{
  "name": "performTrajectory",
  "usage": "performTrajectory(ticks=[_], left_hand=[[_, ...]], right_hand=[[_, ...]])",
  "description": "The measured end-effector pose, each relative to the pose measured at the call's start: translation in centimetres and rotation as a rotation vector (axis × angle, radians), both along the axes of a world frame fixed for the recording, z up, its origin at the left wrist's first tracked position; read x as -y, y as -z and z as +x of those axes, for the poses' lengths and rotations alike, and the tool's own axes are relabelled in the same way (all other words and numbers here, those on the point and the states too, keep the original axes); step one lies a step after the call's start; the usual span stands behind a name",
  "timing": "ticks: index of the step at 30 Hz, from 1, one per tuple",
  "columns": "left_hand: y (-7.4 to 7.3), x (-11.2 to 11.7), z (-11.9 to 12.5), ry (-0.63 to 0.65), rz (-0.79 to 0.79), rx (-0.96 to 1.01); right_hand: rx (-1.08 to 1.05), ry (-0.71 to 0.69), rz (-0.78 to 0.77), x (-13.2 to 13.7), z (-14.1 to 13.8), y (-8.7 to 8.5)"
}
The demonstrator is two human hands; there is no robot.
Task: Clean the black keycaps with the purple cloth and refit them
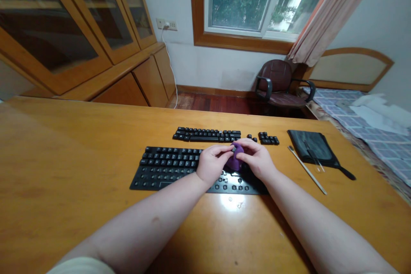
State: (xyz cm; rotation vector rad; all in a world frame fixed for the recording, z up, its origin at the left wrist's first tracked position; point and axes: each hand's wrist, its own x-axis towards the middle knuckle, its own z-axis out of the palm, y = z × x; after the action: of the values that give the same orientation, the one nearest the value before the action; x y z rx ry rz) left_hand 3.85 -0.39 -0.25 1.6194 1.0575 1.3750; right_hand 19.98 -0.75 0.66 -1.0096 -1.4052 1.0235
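A black keyboard [173,163] lies on the table, its lower rows and right part stripped of caps, with bare switch posts showing. Above its right half, my right hand [256,159] is closed on a bunched purple cloth [235,163]. The fingertips of my left hand [213,162] pinch a small dark keycap [234,149] against that cloth; its markings are too small to read. Both hands meet there, hiding part of the keyboard. Just beyond them sit rows of loose black keycaps [205,138], along with a smaller group of keycaps [269,139] to the right.
On the right of the wooden table [80,145] lie a dark pouch [310,147], tweezers [311,153] on top of it, and a thin brush-like stick [307,170]. Beyond the table stand a glass-door cabinet [105,58], an armchair [282,83] and a bed [362,115].
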Motion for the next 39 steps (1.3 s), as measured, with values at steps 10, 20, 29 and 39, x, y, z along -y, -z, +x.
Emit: performTrajectory(ticks=[10, 20, 29, 39], left_hand=[[0.1, -0.2, 0.0, 0.042, -0.007, 0.025], [0.8, -0.5, 0.4, 0.074, -0.086, 0.125], [0.0, -0.1, -0.2, 0.001, 0.239, -0.204], [0.1, -0.2, -0.1, -0.007, 0.247, -0.169]], right_hand=[[0.074, 0.146, 0.062, 0.3, -0.4, -0.2], [-0.029, 0.140, -0.117, 0.2, -0.5, 0.2], [0.040, 0.139, -0.202, 0.5, -1.0, -0.4], [-0.001, 0.116, -0.178, 0.3, -0.9, -0.5]])
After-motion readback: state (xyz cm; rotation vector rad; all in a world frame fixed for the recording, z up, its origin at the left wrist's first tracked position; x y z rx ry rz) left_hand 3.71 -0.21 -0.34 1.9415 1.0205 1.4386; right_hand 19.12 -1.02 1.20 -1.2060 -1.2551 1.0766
